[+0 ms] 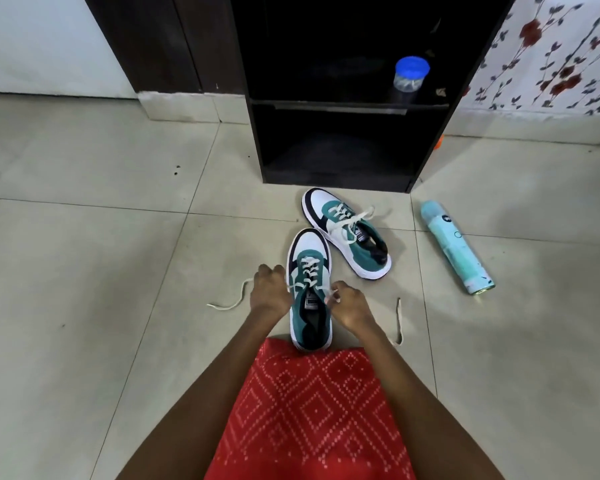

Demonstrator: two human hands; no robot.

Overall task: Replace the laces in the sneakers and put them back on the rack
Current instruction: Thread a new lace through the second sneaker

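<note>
Right now I am over the tiled floor (118, 254) with the near sneaker (309, 249) standing flat in front of me, its white toe pointing away towards the rack (340, 140) and its heel touching the edge of the red patterned cloth (312, 403) on my lap.

My left hand (269, 289) sits against the left side of that shoe, fingers (267, 270) curled and gripping its white lace (238, 297) where it leaves the upper eyelets. My right hand (349, 308) is at the shoe's right side, fingers (338, 289) pinched together on the other half of the lace, just beside the tongue. Both loose ends trail on the tiles, one out to the left and one to the right.

The far sneaker (364, 252) lies between the near one and the rack, turned at an angle, laced, with its ends loose over the top.

On the rack's upper shelf stands a clear jar (411, 72) with a blue lid. A pale teal spray can (456, 245) lies on its side on the floor, to the right of the shoes and well apart from them.
</note>
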